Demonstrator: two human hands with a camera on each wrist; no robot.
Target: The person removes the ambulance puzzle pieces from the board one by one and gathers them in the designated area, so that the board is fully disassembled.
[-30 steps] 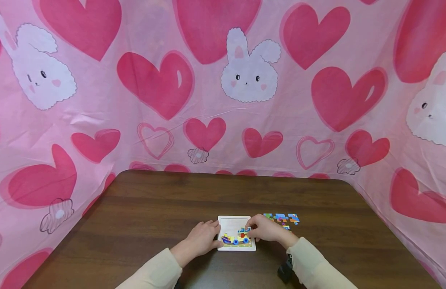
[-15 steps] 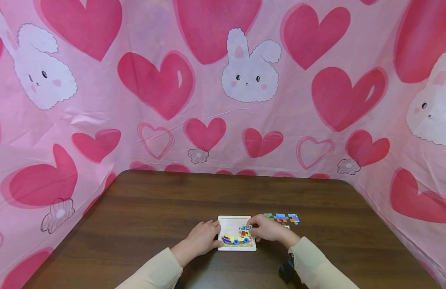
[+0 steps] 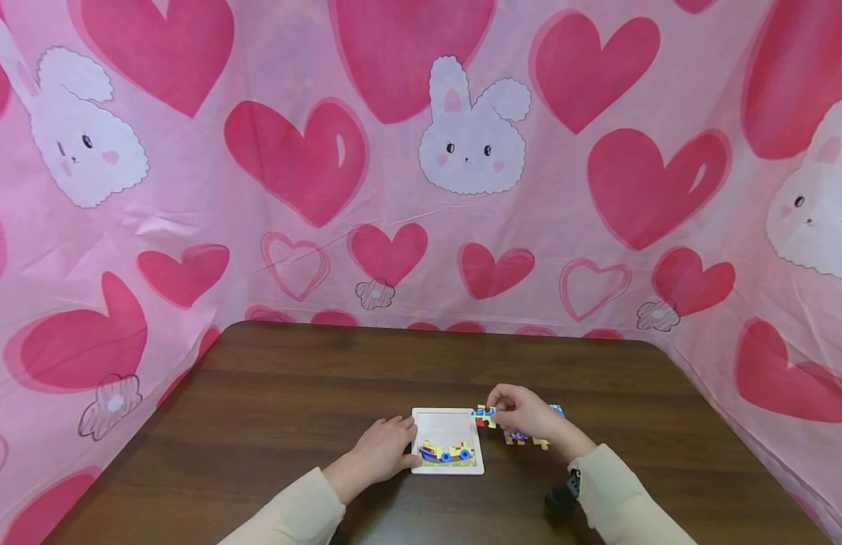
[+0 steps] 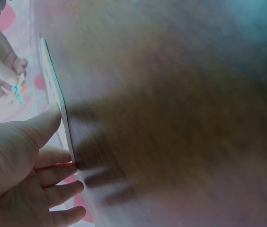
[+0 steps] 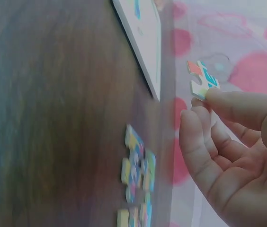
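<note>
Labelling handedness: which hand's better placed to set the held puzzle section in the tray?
Right, likely: the right hand pinches the puzzle section near the tray; the left hand rests at its left edge.

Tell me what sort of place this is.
Likely a screened-off tabletop workspace: pink heart-and-bunny sheeting hangs behind and beside a wood-grain table, which holds a white-framed puzzle tray.

The left sleeve [image 3: 285, 503] and right sleeve [image 3: 622, 496] are long, plain cream, lightly creased at the cuffs. A blocky black wrist camera [image 3: 561, 498] hangs beneath the right cuff; the left hand [image 3: 383, 446] and right hand [image 3: 523, 412] are bare.
</note>
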